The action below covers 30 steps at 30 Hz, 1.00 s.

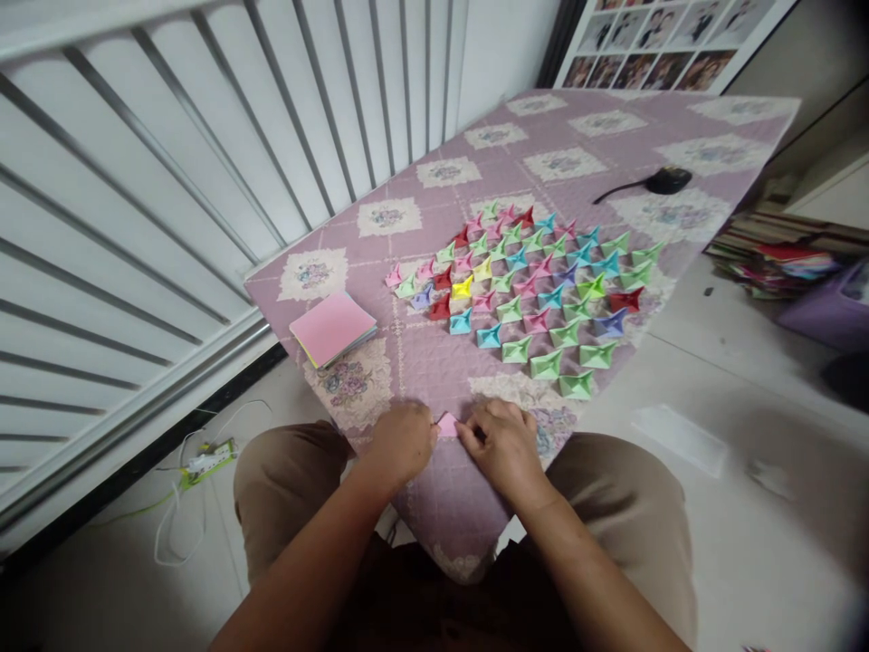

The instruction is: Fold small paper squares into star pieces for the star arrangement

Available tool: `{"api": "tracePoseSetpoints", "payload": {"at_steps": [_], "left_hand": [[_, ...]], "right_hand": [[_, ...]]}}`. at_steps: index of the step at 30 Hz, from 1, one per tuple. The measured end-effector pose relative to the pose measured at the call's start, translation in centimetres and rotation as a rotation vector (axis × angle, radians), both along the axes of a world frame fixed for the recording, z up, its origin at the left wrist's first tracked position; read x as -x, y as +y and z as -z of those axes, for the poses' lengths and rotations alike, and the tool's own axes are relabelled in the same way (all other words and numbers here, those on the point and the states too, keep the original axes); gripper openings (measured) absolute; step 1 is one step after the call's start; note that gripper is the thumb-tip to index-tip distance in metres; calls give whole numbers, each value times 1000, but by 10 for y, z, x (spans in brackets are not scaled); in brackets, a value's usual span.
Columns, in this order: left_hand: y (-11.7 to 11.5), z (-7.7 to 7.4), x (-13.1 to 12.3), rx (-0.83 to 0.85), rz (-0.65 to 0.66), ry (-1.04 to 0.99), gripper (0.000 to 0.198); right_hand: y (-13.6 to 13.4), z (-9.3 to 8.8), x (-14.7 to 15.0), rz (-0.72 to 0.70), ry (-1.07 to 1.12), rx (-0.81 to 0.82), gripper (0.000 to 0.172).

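Observation:
A small pink folded paper (447, 425) with a pointed top lies at the near end of the table, between my two hands. My left hand (405, 440) is closed, its fingertips pinching the paper's left edge. From the other side, my right hand (501, 446) grips the right edge between thumb and fingers. Beyond them stand several rows of small folded paper pieces (540, 321) in green, pink, blue, red, yellow and purple. To the left rests a stack of square paper sheets (332, 328), pink on top.
The table has a purple floral cloth (434, 358). A black object with a short cable (669, 180) lies at the far right. A white slatted panel (224, 136) runs along the left. On the floor are a power strip (207, 462) and a clear plastic piece (681, 439).

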State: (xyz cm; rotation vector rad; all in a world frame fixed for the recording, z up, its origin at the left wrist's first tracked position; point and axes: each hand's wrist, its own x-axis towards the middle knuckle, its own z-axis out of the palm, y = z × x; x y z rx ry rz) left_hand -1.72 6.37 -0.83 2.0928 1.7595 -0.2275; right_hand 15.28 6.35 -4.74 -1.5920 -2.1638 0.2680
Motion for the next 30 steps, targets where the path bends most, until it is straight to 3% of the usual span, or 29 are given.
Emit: {"api": "tracePoseSetpoints", "payload": {"at_steps": [13, 23, 30], "left_hand": [[-3, 1, 5, -60, -45, -66, 18], [-15, 8, 6, -243, 354, -149, 32], [-16, 6, 8, -238, 323, -145, 33]], "right_hand": [[-4, -2, 0, 60, 19, 17, 20], [-4, -4, 1, 76, 19, 31, 19], [-21, 2, -18, -63, 154, -100, 21]]}}
